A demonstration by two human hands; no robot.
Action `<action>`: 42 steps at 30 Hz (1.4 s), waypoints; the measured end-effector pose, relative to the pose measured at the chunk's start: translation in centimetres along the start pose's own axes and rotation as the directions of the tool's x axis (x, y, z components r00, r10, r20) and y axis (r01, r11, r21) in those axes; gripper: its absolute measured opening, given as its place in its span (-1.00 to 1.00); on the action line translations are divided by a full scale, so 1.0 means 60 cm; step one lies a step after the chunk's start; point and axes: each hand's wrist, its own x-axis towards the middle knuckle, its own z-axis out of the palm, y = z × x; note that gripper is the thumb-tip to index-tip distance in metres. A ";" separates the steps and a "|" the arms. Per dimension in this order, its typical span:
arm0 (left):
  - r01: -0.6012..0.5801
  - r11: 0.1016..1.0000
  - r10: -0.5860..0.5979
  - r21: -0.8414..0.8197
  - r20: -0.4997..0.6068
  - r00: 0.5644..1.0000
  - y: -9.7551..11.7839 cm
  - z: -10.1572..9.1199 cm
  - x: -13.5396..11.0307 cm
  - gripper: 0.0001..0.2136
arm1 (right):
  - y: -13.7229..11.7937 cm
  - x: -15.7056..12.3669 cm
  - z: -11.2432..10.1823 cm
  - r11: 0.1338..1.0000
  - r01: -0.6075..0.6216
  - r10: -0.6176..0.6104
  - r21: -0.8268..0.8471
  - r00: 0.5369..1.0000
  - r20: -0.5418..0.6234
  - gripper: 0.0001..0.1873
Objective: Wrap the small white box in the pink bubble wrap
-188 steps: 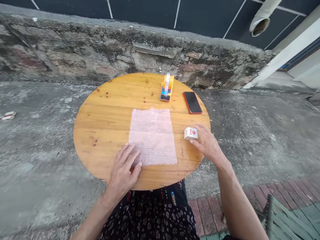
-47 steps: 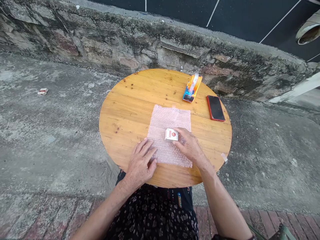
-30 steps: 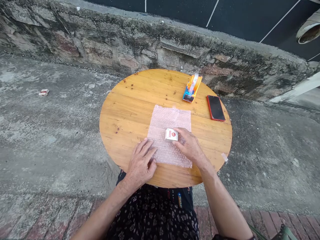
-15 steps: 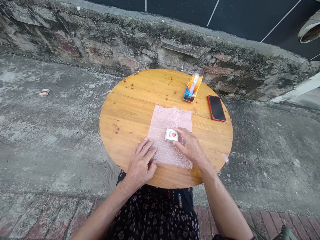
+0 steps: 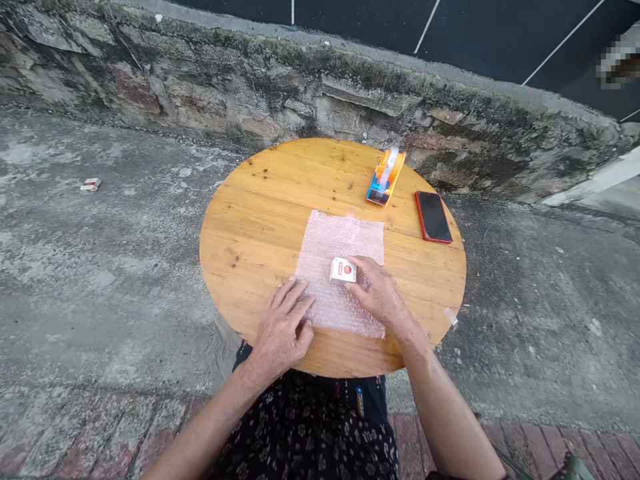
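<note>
A pinkish sheet of bubble wrap (image 5: 340, 243) lies flat on a round wooden table (image 5: 260, 220). In the middle of the sheet stands a small white box (image 5: 343, 271) with a red mark on its face. My right hand (image 5: 381, 293) rests on the sheet with its fingers closed on the right side of the box. My left hand (image 5: 283, 325) lies flat with fingers spread on the near left corner of the sheet, holding nothing.
An orange and blue tape dispenser (image 5: 384, 177) stands at the far side of the table, and a dark phone in a red case (image 5: 433, 216) lies to its right. A short strip of tape (image 5: 451, 317) hangs off the table's right edge. A rough stone wall (image 5: 200, 100) runs behind; concrete ground surrounds the table.
Since the oldest frame my right hand has carried the box from the bare wood at the right onto the middle of the bubble wrap. Over the last second nothing has moved.
</note>
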 end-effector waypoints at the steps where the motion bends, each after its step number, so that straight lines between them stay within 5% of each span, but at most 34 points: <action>1: -0.001 1.000 0.001 0.001 0.001 1.000 0.000 0.000 0.000 -0.65 | 0.000 0.000 -0.001 1.000 -0.001 0.001 0.002 1.000 0.003 -0.48; 14: -0.013 1.000 0.013 -0.009 -0.005 1.000 0.000 -0.001 0.000 -0.65 | -0.002 -0.007 -0.010 1.000 0.022 -0.022 -0.022 1.000 -0.020 -0.44; 17: -0.015 1.000 0.014 -0.021 -0.011 1.000 0.000 0.000 -0.001 -0.65 | -0.012 -0.035 -0.030 0.996 0.035 -0.042 -0.081 0.995 -0.088 -0.59; 20: -0.027 0.999 0.025 -0.039 -0.029 0.999 -0.002 0.000 -0.003 -0.65 | -0.029 -0.080 -0.041 0.988 0.102 -0.102 -0.113 0.995 0.007 -0.84; 23: -0.044 0.998 0.041 -0.052 -0.051 0.998 -0.002 -0.003 -0.006 -0.68 | -0.046 -0.123 -0.034 0.977 0.125 -0.103 -0.174 0.986 0.132 -0.88; 27: -0.068 0.997 0.066 -0.041 -0.040 0.997 0.005 -0.011 -0.009 -0.72 | -0.051 -0.149 -0.009 0.931 0.123 -0.078 -0.343 0.987 0.141 -0.85; 35: -0.128 0.992 0.126 0.015 0.080 0.989 0.031 -0.022 0.002 -0.73 | -0.039 -0.132 0.006 0.897 0.144 -0.085 -0.419 0.984 0.157 -0.86; 42: -0.156 0.985 0.157 0.069 -0.003 0.988 0.032 -0.024 0.036 -0.85 | -0.054 -0.093 -0.046 0.975 0.033 -0.011 -0.218 0.995 0.101 -0.83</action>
